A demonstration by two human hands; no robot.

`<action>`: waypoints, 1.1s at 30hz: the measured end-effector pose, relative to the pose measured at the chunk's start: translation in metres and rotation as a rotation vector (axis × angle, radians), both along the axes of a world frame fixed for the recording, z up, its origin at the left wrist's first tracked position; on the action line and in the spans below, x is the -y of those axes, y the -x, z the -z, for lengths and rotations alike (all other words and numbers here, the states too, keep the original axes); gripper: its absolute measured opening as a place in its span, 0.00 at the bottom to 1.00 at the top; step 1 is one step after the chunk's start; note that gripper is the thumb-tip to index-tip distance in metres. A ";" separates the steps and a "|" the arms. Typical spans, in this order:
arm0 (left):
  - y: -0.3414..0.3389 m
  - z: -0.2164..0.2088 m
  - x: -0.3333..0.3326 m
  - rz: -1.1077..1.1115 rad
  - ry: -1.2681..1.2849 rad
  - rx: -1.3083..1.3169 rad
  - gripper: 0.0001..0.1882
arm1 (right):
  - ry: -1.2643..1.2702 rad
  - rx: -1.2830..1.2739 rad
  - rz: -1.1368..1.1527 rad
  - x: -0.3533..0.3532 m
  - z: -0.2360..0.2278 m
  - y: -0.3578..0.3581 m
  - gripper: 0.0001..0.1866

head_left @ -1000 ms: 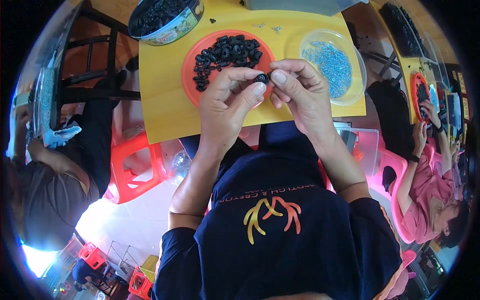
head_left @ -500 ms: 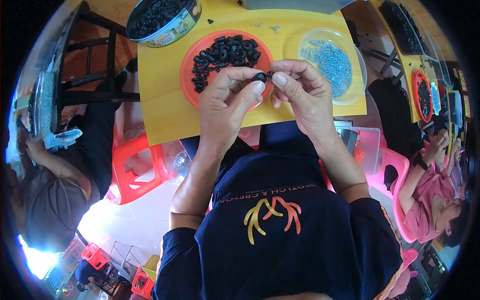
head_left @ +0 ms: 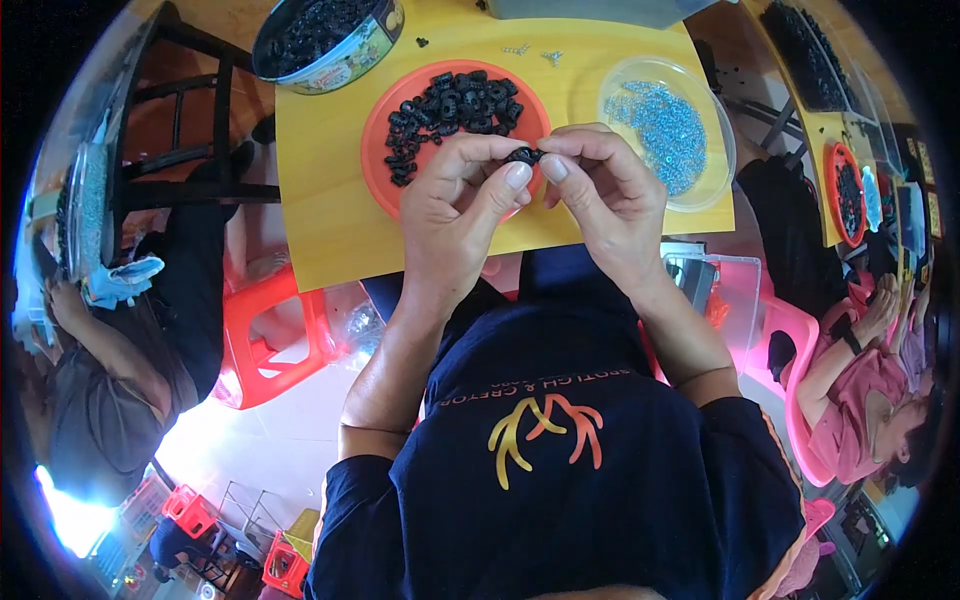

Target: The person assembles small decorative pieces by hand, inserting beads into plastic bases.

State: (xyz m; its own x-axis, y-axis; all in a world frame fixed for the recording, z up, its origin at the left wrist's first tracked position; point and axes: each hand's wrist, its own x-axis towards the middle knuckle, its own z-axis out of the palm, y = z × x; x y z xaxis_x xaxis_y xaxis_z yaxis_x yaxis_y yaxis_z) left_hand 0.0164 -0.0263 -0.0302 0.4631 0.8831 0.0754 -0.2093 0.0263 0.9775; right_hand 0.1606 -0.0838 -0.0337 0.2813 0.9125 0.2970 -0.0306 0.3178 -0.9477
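Between thumb and forefinger, my left hand [head_left: 450,215] pinches a small, rounded black plastic part [head_left: 521,156]. Close against its right side, my right hand [head_left: 612,205] pinches a smaller black piece, mostly covered by the fingertips. The two pieces meet between my hands; whether they are joined I cannot tell. Both hands are above the near edge of a round orange-red tray [head_left: 373,150], which bears a heap of black plastic parts [head_left: 465,98] and smaller black pieces at its left.
A clear round tub [head_left: 729,150] of small, shiny bluish-silver pieces [head_left: 660,130] stands right on the yellow table [head_left: 335,235]. A tin [head_left: 345,68] of black parts is at the far left, a grey bin [head_left: 600,10] at the back. People sit at both sides, near a red stool [head_left: 245,350].
My right hand's small piece has come up against the black part in my left hand, closing the gap between them. The left-hand part has turned slightly.
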 end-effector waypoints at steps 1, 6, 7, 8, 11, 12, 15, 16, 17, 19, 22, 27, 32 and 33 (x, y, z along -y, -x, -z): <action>0.000 0.000 0.001 0.000 0.000 0.000 0.08 | -0.003 0.026 0.046 0.000 -0.001 0.002 0.08; -0.003 -0.001 0.003 -0.013 0.047 0.017 0.09 | -0.082 0.293 0.223 -0.002 0.000 0.005 0.07; -0.003 0.000 0.003 -0.012 0.047 0.017 0.09 | -0.105 0.350 0.241 -0.002 0.000 0.005 0.07; -0.003 0.000 0.002 -0.007 0.059 0.031 0.09 | -0.128 0.407 0.258 -0.003 0.001 0.005 0.07; -0.004 0.002 0.003 0.005 0.082 0.058 0.09 | -0.156 0.435 0.261 -0.004 -0.002 0.004 0.07; -0.005 0.002 0.003 0.009 0.092 0.071 0.09 | -0.156 0.435 0.261 -0.004 -0.003 0.003 0.07; -0.006 0.005 0.002 0.022 0.064 0.104 0.09 | -0.112 0.385 0.237 -0.001 -0.005 0.004 0.06; -0.006 0.004 0.002 0.023 0.064 0.105 0.09 | -0.080 0.252 0.191 0.000 -0.005 0.005 0.06; -0.005 0.004 0.002 0.037 0.070 0.104 0.09 | -0.049 0.119 0.145 0.001 -0.005 0.006 0.06; -0.005 0.002 0.003 0.050 0.076 0.102 0.08 | 0.010 0.002 0.073 0.004 -0.011 0.004 0.06; -0.006 0.002 0.004 0.052 0.082 0.087 0.08 | 0.060 -0.099 0.001 0.005 -0.012 0.002 0.06; -0.005 0.004 0.003 0.062 0.121 0.121 0.08 | -0.024 0.111 0.103 0.003 -0.010 0.000 0.05; -0.005 0.003 0.004 0.040 0.088 0.070 0.09 | -0.037 0.340 0.159 0.004 -0.014 -0.004 0.04; -0.005 0.002 0.005 0.029 0.069 0.051 0.08 | -0.037 0.340 0.158 0.004 -0.014 -0.005 0.04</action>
State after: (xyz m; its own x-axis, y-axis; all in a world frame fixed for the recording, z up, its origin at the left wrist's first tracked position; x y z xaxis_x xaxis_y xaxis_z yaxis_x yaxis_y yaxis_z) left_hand 0.0210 -0.0309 -0.0324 0.4854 0.8734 0.0393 -0.2572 0.0997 0.9612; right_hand 0.1655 -0.0875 -0.0194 0.2975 0.8525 0.4299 0.3362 0.3279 -0.8829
